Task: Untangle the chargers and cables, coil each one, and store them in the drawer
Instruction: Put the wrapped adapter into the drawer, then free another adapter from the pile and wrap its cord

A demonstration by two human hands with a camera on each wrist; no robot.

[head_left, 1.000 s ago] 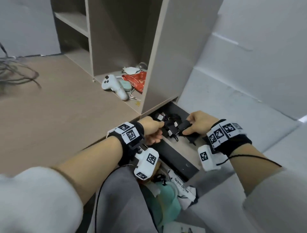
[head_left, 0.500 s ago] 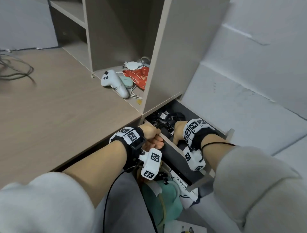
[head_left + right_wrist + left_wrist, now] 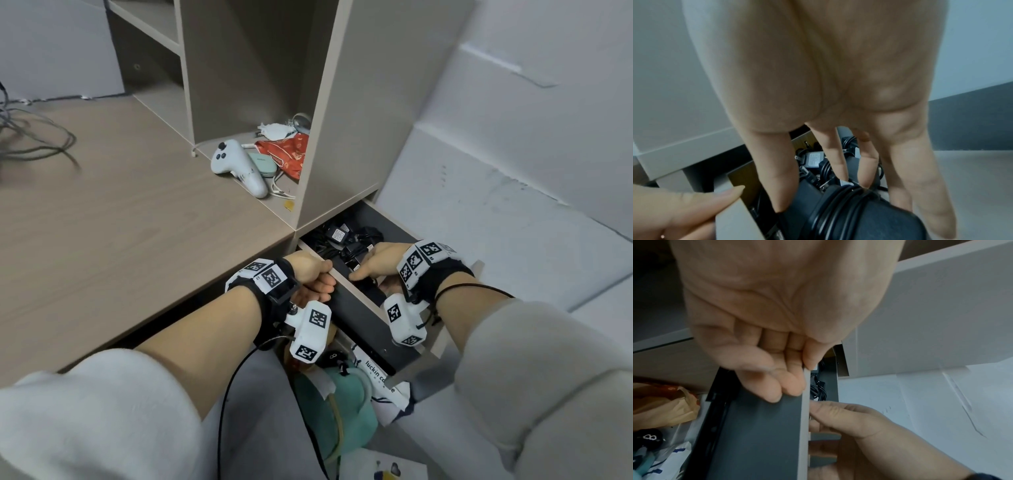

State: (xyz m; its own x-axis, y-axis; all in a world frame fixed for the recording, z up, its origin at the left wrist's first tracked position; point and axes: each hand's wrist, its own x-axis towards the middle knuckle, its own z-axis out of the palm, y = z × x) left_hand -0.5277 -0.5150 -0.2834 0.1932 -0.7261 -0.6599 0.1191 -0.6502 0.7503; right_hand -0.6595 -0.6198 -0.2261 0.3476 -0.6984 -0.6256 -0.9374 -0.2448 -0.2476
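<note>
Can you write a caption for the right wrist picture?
Right hand sets a cable-wrapped black charger into the drawer among other chargers.

Right hand (image 3: 838,97) apparently on coiled charger (image 3: 849,211)

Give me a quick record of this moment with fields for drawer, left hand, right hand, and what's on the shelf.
drawer: drawer pulled open, black chargers piled inside
left hand: left hand grips the drawer's side wall
right hand: right hand inside the drawer, fingers spread on a coiled black charger
shelf: white controller, red packet
</note>
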